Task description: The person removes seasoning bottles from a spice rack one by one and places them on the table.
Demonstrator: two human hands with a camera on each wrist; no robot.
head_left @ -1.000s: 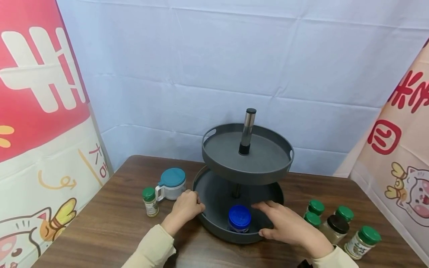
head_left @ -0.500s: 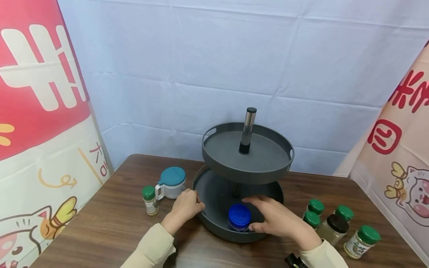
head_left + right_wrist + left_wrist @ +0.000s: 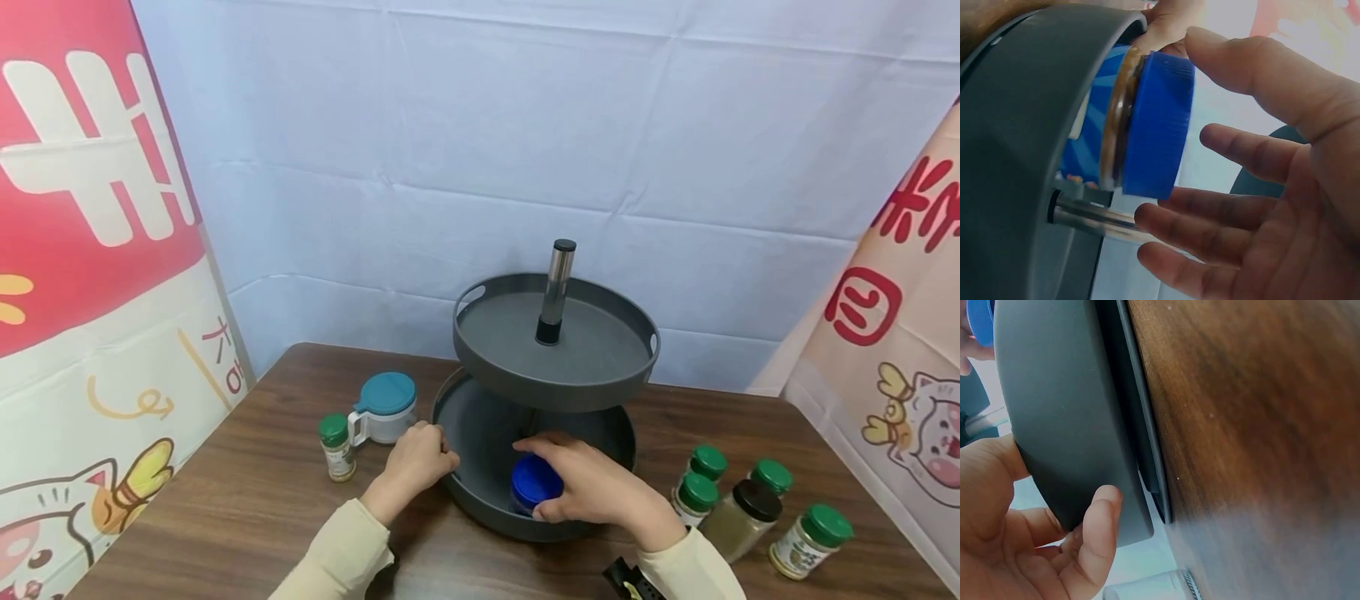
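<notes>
A dark grey two-tier round tray (image 3: 495,515) stands on the table with a metal post through its middle. My left hand (image 3: 415,460) grips the lower tier's rim at its left side; in the left wrist view the thumb and fingers lie on either side of the wall (image 3: 1060,406). Inside the lower tier, near the front, sits a jar with a blue ribbed lid (image 3: 534,481). The right wrist view shows its blue label and brown contents at the neck. My right hand (image 3: 592,485) hovers around this lid, thumb at one edge and fingers spread loosely past it.
Left of the tray are a teal-lidded canister (image 3: 386,408) with a white handle and a small green-capped spice bottle (image 3: 337,448). At the right stand several green-capped spice bottles (image 3: 812,542) and a black-capped one (image 3: 742,521). The upper tier (image 3: 502,342) overhangs the lower.
My right hand has moved left, from beside the blue-lidded jar to around its lid. The left hand keeps its hold on the rim.
</notes>
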